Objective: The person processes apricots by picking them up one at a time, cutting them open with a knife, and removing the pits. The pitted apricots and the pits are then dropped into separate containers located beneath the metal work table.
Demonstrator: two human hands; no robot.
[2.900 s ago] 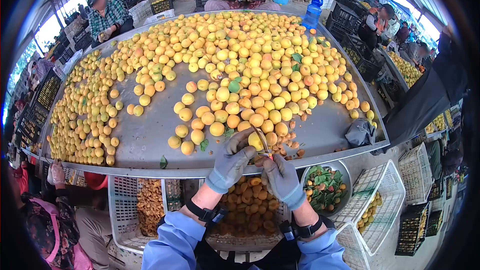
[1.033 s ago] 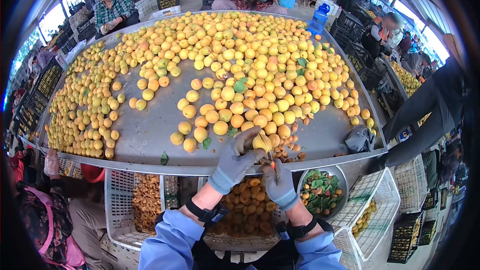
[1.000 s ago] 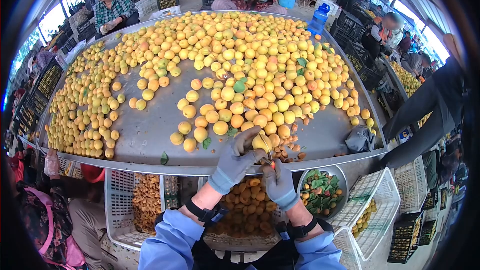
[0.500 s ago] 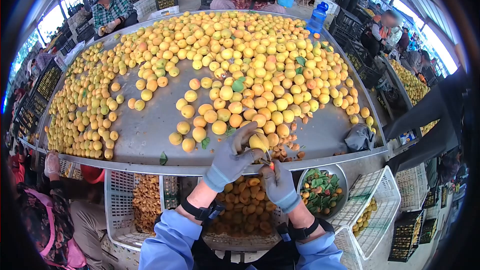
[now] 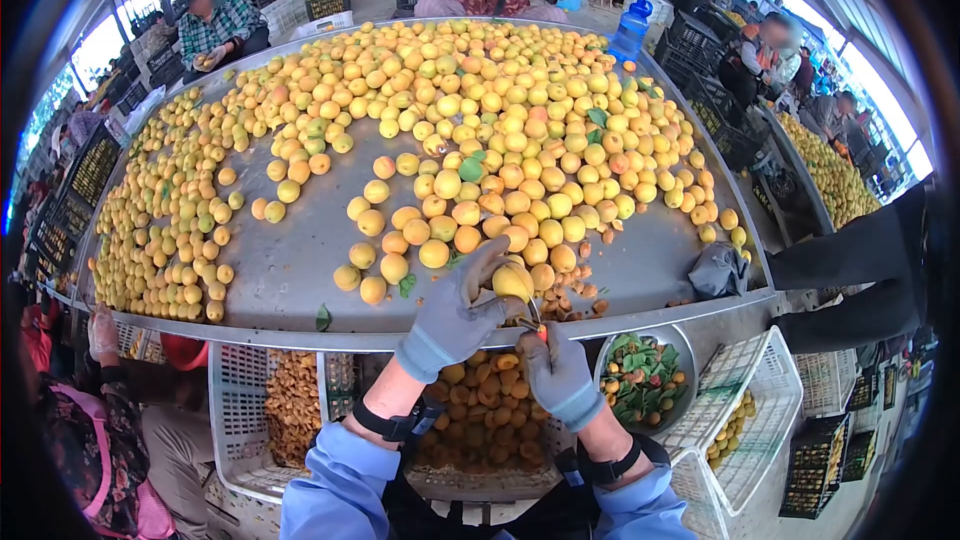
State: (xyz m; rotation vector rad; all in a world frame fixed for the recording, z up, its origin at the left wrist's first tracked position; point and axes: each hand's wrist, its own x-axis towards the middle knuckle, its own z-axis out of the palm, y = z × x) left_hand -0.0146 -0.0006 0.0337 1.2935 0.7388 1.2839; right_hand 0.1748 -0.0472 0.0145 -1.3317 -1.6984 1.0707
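Observation:
In a grey glove, my left hand (image 5: 462,307) grips a yellow apricot (image 5: 513,282) just above the table's near edge. My right hand (image 5: 556,370), gloved too, is closed round a small knife (image 5: 541,331) with an orange-red handle. The knife's metal part touches or nearly touches the underside of the apricot; the exact contact is hidden by the fingers. Many apricots (image 5: 530,140) lie heaped on the metal table (image 5: 290,280) beyond my hands. Below them, a crate of apricot pieces (image 5: 485,410) sits in front of my body.
White crate (image 5: 235,420) with brown pieces at lower left; metal bowl (image 5: 682,360) of leaves and fruit at lower right, beside another white crate (image 5: 770,420). Blue bottle (image 5: 630,32) and dark bag (image 5: 718,270) on the table. Co-workers sit across and at the left; a dark-trousered leg is at right.
The view has shifted slightly. My left hand still grips the apricot and my right hand the knife, both nearly unmoved. The co-worker opposite has moved their hands apart.

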